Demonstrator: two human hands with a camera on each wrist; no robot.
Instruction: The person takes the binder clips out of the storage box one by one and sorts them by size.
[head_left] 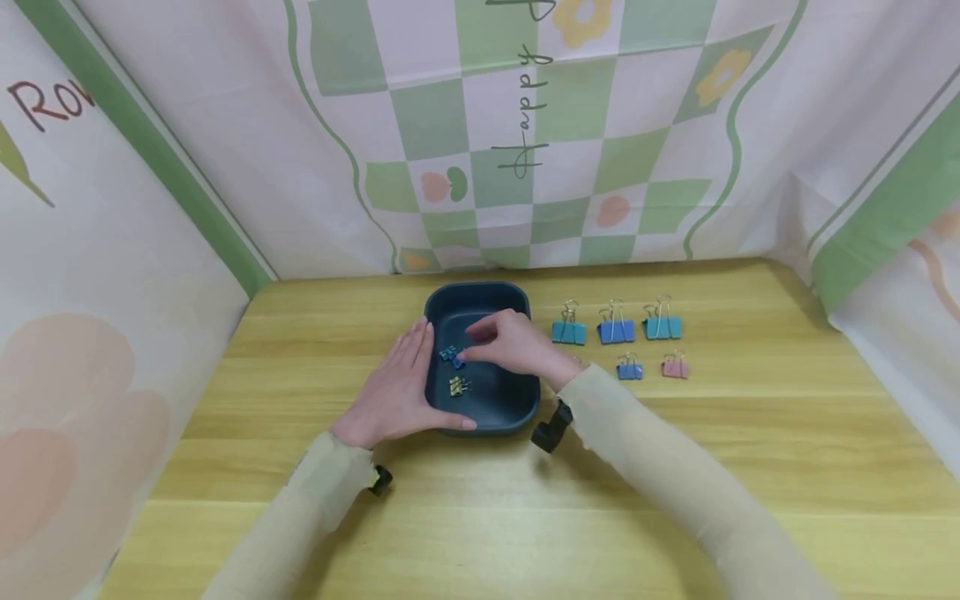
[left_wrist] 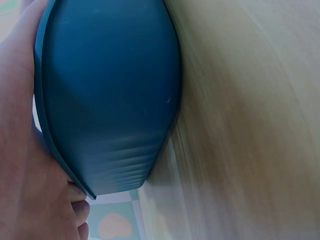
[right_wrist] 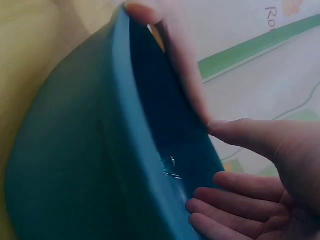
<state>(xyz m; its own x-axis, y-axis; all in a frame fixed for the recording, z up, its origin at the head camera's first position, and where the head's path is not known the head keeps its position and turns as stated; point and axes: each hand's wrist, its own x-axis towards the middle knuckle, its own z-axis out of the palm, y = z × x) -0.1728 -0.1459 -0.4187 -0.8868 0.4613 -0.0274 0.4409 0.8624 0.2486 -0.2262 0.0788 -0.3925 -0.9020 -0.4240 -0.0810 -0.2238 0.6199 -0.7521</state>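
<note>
A dark blue-green bin (head_left: pixel 495 412) stands on the wooden table. My left hand (head_left: pixel 397 392) rests along its left rim, fingers straight, with the thumb over the near edge. Over the inside of the bin is my right hand (head_left: pixel 510 342), its thumb and fingers apart in the right wrist view with nothing visible between them. Small blue binder clips (head_left: pixel 452 356) lie on the bin floor by the right thumb tip. Nearer the front of the bin lies a yellow binder clip (head_left: pixel 456 386). In the left wrist view, the bin's outer wall (left_wrist: pixel 110 90) fills much of the picture.
Right of the bin, a back row has a teal binder clip (head_left: pixel 568 333), a large blue one (head_left: pixel 617 332) and another teal one (head_left: pixel 663 327). In front are a small blue clip (head_left: pixel 629 371) and a pink one (head_left: pixel 675 369). A printed curtain (head_left: pixel 495 217) hangs behind.
</note>
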